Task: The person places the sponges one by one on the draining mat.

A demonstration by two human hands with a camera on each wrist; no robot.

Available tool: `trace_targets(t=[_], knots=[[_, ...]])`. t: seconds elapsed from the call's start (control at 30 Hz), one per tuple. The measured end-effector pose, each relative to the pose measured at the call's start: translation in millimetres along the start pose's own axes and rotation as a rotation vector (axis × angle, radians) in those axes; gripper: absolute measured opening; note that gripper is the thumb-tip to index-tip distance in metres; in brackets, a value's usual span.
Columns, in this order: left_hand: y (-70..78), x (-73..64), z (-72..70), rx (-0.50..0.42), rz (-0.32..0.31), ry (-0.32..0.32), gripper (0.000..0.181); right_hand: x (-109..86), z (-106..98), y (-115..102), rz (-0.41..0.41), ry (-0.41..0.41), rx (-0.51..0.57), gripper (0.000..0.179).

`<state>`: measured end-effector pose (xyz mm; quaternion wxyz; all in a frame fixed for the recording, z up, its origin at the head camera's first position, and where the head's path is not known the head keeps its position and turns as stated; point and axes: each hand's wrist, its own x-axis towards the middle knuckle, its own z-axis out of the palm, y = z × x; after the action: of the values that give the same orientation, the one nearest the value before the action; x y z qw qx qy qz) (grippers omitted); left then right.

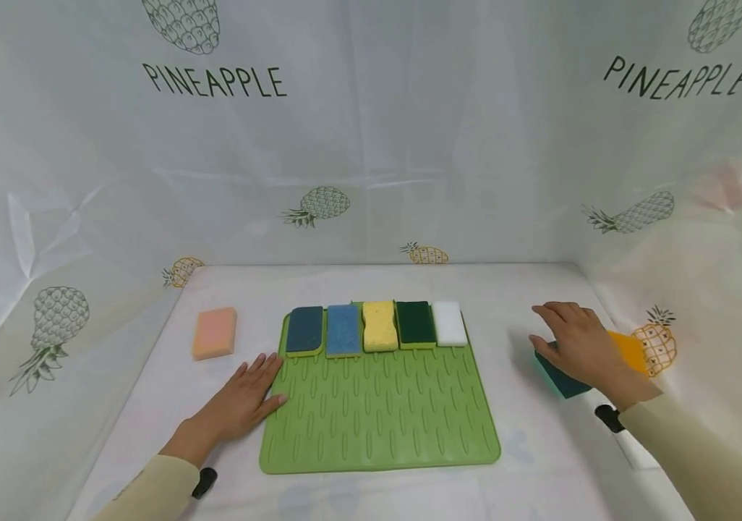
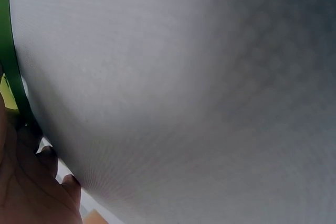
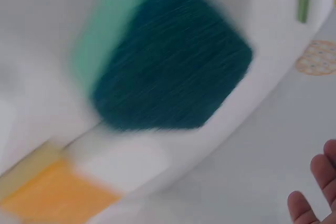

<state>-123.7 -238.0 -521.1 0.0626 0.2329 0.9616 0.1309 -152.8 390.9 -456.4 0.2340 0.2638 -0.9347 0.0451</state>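
Observation:
My left hand (image 1: 237,405) lies flat at the left edge of a green ribbed mat (image 1: 380,412), fingers straight and fingertips right at the rim. My right hand (image 1: 576,344) hovers, loosely bent, over a dark teal scouring sponge (image 1: 560,375) with a lighter green side. In the right wrist view that sponge (image 3: 173,61) shows large and blurred, apart from the fingertips (image 3: 302,208). An orange sponge (image 1: 631,351) is partly covered by the right hand. Along the mat's back edge stand a navy sponge (image 1: 304,329), a blue one (image 1: 343,329), a yellow one (image 1: 380,327), a dark green one (image 1: 416,323) and a white one (image 1: 450,323).
A peach sponge (image 1: 215,333) lies left of the mat. Near the right forearm is a white block (image 1: 634,450), partly covered by the sleeve. Pineapple-printed sheeting (image 1: 371,145) walls the table's back and sides.

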Motion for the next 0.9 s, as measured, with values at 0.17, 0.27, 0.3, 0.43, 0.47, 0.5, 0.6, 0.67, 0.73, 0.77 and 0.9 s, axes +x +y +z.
trace_targets(t=[0.17, 0.27, 0.3, 0.43, 0.47, 0.5, 0.6, 0.67, 0.73, 0.77, 0.9], knots=[[-0.2, 0.1, 0.1, 0.004, 0.003, 0.008, 0.079, -28.4, -14.5, 14.2, -0.091, -0.096, -0.043, 0.059], [0.1, 0.1, 0.2, 0.003, -0.001, 0.003, 0.079, -45.7, -21.2, 18.2, -0.078, -0.188, -0.070, 0.060], [-0.2, 0.2, 0.5, 0.006, 0.001, 0.004, 0.078, -50.7, -22.7, 19.0, -0.063, -0.212, -0.076, 0.062], [0.2, 0.2, 0.4, 0.006, 0.002, 0.009, 0.078, -65.9, -25.0, 20.7, -0.025, -0.263, -0.091, 0.066], [0.2, 0.3, 0.2, 0.006, 0.004, 0.012, 0.077, -68.3, -24.7, 21.1, -0.020, -0.268, -0.093, 0.066], [0.3, 0.3, 0.0, 0.002, 0.007, 0.016, 0.077, -70.0, -24.0, 21.7, -0.018, -0.269, -0.093, 0.066], [1.3, 0.2, -0.2, -0.015, 0.007, 0.021, 0.078, -73.4, -22.1, 24.0, -0.009, -0.278, -0.090, 0.070], [0.7, 0.5, 1.4, -0.031, 0.012, 0.026, 0.079, -74.2, -21.3, 26.0, -0.010, -0.277, -0.088, 0.074], [0.5, 0.5, 2.5, -0.037, 0.010, 0.027, 0.079, -74.1, -20.8, 28.2, -0.025, -0.268, -0.086, 0.081], [0.2, 0.5, 3.1, -0.039, 0.004, 0.023, 0.079, -73.9, -20.7, 29.6, -0.036, -0.260, -0.085, 0.086], [-1.3, 0.5, 4.6, -0.019, -0.011, 0.004, 0.080, -72.2, -21.1, 34.0, -0.073, -0.244, -0.083, 0.107]])
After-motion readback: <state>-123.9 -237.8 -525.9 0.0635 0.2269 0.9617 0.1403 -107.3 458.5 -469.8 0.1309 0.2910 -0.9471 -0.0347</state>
